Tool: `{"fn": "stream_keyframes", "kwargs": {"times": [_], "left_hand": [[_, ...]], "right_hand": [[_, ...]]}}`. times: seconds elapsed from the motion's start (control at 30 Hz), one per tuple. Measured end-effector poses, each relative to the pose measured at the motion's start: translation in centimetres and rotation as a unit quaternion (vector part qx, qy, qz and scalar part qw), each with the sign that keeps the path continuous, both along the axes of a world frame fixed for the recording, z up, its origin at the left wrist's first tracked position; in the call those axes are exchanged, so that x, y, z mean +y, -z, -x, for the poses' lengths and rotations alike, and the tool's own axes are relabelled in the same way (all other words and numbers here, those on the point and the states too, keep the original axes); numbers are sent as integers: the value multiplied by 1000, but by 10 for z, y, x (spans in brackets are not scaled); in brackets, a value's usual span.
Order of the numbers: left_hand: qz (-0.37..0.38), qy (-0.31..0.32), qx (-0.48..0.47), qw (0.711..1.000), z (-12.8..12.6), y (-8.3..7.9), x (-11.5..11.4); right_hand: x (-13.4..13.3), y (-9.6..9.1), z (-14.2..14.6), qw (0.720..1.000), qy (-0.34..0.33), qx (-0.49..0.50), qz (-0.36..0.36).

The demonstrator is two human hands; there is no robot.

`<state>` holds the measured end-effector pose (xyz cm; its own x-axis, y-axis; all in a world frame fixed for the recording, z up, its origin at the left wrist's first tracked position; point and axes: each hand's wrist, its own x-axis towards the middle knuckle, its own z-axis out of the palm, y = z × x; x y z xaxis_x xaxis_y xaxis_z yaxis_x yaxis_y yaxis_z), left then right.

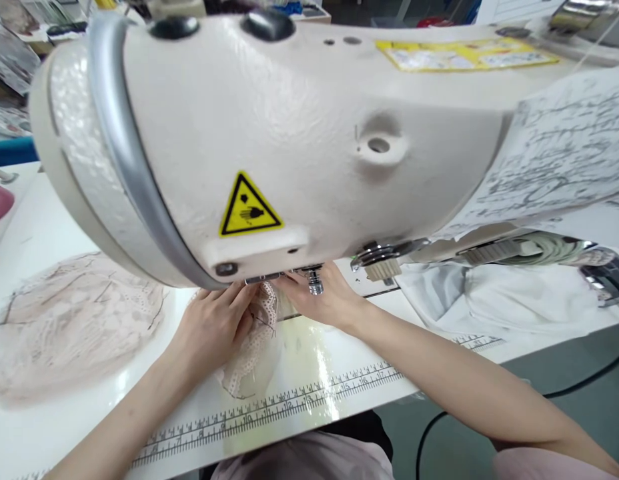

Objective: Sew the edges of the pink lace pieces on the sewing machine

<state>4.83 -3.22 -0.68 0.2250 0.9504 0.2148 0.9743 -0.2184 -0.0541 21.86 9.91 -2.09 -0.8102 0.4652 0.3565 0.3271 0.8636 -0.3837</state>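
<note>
Below the head of a sewing machine [299,147], my left hand [214,323] holds a pale pink lace piece [249,363] against the bed. Its fingers are bent together over the lace, with the fingertips partly under the machine head. The lace hangs toward the table's front edge, with a scalloped border and loose dark threads. On the other side of the lace, my right hand [324,297] reaches in under the head. Its fingertips are hidden behind the machine, so I cannot see what they grip. The needle area is also covered.
A heap of pale lace pieces [79,320] with dark threads lies on the left. White and grey cloth [499,293] lies to the right. A printed ruler tape [289,405] runs along the front edge. Marked paper [554,147] covers the machine's right part.
</note>
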Motion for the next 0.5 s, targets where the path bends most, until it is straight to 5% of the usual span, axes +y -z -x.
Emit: {"fn": "stream_keyframes", "kwargs": {"times": [0.17, 0.5], "left_hand": [[-16, 5, 1, 1000, 0, 0, 1], [-19, 7, -2, 1000, 1, -2, 2]], "right_hand": [[2, 1, -6, 986, -40, -18, -160], [1, -4, -5, 993, -31, -6, -111]]}}
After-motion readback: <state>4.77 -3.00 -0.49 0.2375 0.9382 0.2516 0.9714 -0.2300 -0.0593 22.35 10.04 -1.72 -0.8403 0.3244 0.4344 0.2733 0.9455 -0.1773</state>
